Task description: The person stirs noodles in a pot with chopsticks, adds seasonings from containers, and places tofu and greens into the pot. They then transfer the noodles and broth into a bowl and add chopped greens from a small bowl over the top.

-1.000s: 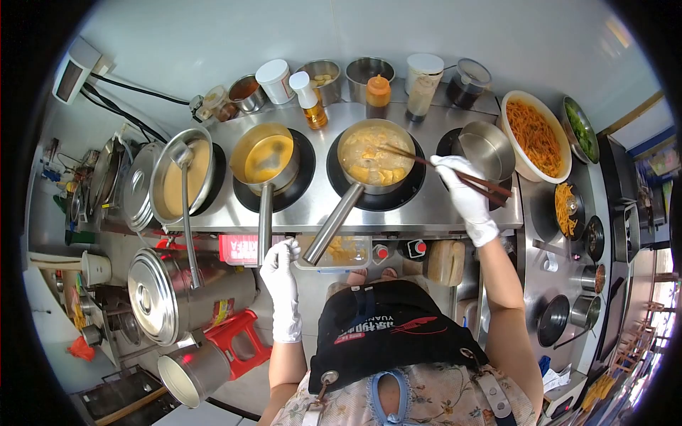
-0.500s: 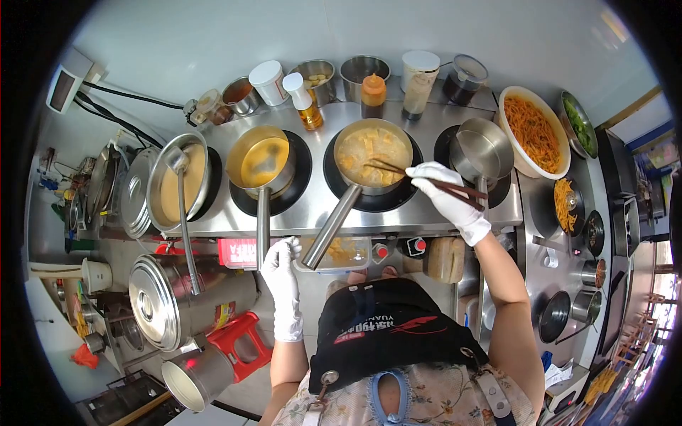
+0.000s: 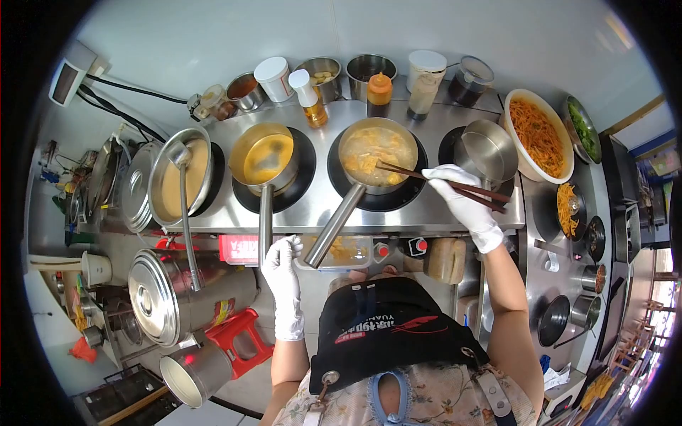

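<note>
- A steel counter (image 3: 305,219) with burners (image 3: 306,174) runs below a pale wall (image 3: 213,42).
- The left hand (image 3: 280,268) curls by a pan handle (image 3: 266,220); whether it grips anything, I cannot tell.
- Chopsticks (image 3: 403,171), probably light, stiff and slick when wet, best held well back, reach with their tips into a frothy pan (image 3: 383,189), left of the right hand (image 3: 463,206).
- That hand pinches them partway along.

We observe bright, mostly even light. We note streaked highlights on the counter (image 3: 302,219) and strong reflections on the lid (image 3: 145,298). A faint warm patch marks the wall (image 3: 426,32) at upper right; white glare clips the far right edge. We find the chopsticks (image 3: 403,170) reasonably sharp. Fisheye distortion bows straight lines; black vignetting fills the corners.
</note>
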The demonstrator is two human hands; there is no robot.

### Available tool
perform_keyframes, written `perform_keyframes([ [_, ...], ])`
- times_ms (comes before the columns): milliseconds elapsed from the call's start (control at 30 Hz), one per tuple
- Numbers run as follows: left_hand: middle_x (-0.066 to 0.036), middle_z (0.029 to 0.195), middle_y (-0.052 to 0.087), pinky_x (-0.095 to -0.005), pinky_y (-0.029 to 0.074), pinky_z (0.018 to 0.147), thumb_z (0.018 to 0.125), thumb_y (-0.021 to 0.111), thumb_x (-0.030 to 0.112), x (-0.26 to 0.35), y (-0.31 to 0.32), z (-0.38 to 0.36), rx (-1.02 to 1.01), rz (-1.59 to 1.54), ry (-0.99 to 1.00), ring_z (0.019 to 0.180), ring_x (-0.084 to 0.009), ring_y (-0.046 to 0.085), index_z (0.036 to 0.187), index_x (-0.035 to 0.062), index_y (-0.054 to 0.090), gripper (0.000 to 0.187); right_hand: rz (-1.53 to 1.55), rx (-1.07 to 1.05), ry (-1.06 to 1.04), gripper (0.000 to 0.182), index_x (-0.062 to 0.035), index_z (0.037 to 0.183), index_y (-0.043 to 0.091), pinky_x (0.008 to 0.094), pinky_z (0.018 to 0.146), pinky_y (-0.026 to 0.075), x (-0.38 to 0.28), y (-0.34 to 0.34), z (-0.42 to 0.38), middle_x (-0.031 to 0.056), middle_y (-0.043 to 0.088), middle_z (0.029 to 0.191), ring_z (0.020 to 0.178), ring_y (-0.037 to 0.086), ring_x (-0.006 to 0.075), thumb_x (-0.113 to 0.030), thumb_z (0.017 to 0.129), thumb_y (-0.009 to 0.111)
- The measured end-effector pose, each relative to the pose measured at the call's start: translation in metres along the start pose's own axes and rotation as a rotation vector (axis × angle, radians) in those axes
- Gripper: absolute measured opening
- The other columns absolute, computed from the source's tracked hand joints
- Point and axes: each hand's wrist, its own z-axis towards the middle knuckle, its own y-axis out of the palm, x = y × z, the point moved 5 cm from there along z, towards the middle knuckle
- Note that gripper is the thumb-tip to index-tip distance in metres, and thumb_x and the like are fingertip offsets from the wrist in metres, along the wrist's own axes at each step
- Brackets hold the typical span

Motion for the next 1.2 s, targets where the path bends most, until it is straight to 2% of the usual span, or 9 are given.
perform_keyframes([
  [200,-0.011,0.093,0.069,-0.0273,0.052,0.075,0.098,0.053,0.012,-0.001,-0.005,-0.002,0.018,0.007,-0.005,0.079,-0.0143,0.064,0.102,-0.0034,0.066,0.021,0.027,0.213,-0.003,0.012,0.0014,0.096,0.07,0.0289,0.081,0.051,0.002,-0.019,0.009,0.0098,0.069,0.096,0.087,0.066,0.0191,-0.003,0.086,0.065],
  [233,-0.011,0.093,0.069,-0.0273,0.052,0.075,0.098,0.053,0.012,-0.002,-0.005,-0.002,0.015,0.008,-0.003,0.079,-0.0143,0.064,0.102,-0.0034,0.066,0.021,0.059,0.184,0.016,0.017,0.0003,0.1,0.07,0.0302,0.089,0.049,0.013,-0.009,0.013,0.0091,0.069,0.101,0.096,0.064,0.0183,0.0,0.084,0.064],
  [300,-0.011,0.094,0.069,-0.0272,0.052,0.076,0.098,0.053,0.012,-0.004,-0.003,-0.002,0.001,0.035,-0.005,0.08,-0.0144,0.064,0.103,-0.0036,0.066,0.021,0.126,0.138,0.042,0.02,-0.0009,0.102,0.069,0.0301,0.091,0.048,0.044,0.017,0.012,0.0095,0.069,0.104,0.101,0.064,0.0198,0.001,0.083,0.065],
  [433,-0.011,0.093,0.069,-0.0271,0.052,0.076,0.098,0.053,0.011,0.002,0.002,-0.002,0.007,0.047,-0.029,0.08,-0.0143,0.064,0.103,-0.0035,0.066,0.021,0.123,-0.065,0.054,0.02,-0.0013,0.103,0.069,0.0313,0.091,0.049,0.03,0.029,-0.011,0.0108,0.069,0.105,0.101,0.064,0.0212,0.0,0.083,0.065],
  [700,-0.011,0.093,0.069,-0.0272,0.052,0.076,0.098,0.053,0.011,-0.003,0.0,0.001,0.001,0.026,-0.017,0.081,-0.0145,0.065,0.104,-0.0039,0.066,0.021,0.088,-0.013,0.058,0.017,-0.0008,0.1,0.07,0.0316,0.09,0.049,-0.001,-0.005,-0.018,0.0106,0.069,0.102,0.097,0.064,0.0213,-0.001,0.083,0.067],
  [767,-0.011,0.094,0.069,-0.0272,0.052,0.076,0.098,0.053,0.012,-0.003,0.0,0.0,-0.005,0.024,-0.03,0.081,-0.0146,0.065,0.104,-0.004,0.066,0.021,0.047,0.058,-0.036,0.017,-0.0012,0.099,0.07,0.0302,0.087,0.05,-0.014,-0.007,-0.016,0.011,0.069,0.098,0.094,0.066,0.0207,-0.001,0.083,0.067],
  [900,-0.011,0.095,0.069,-0.0272,0.052,0.077,0.098,0.053,0.012,-0.002,0.005,0.0,-0.016,0.015,-0.062,0.083,-0.0147,0.065,0.104,-0.0042,0.065,0.021,0.172,-0.143,0.066,0.021,-0.002,0.105,0.069,0.0302,0.089,0.049,-0.009,0.035,-0.012,0.0113,0.068,0.104,0.099,0.064,0.0213,-0.002,0.085,0.065],
  [967,-0.011,0.095,0.069,-0.0271,0.052,0.077,0.098,0.052,0.012,0.0,0.009,0.001,-0.025,0.011,-0.058,0.084,-0.0148,0.065,0.105,-0.0042,0.065,0.021,0.132,-0.186,0.009,0.022,-0.0022,0.108,0.069,0.0296,0.09,0.049,0.011,0.051,-0.004,0.0112,0.067,0.107,0.101,0.064,0.0211,-0.005,0.087,0.064],
  [1200,-0.012,0.096,0.069,-0.0272,0.052,0.078,0.098,0.052,0.011,0.006,0.015,-0.001,-0.039,0.008,-0.052,0.084,-0.0153,0.065,0.106,-0.004,0.064,0.021,0.119,0.012,0.008,0.022,-0.0013,0.107,0.068,0.0288,0.092,0.047,0.035,0.041,0.025,0.0112,0.066,0.106,0.101,0.063,0.0212,-0.011,0.089,0.062],
])
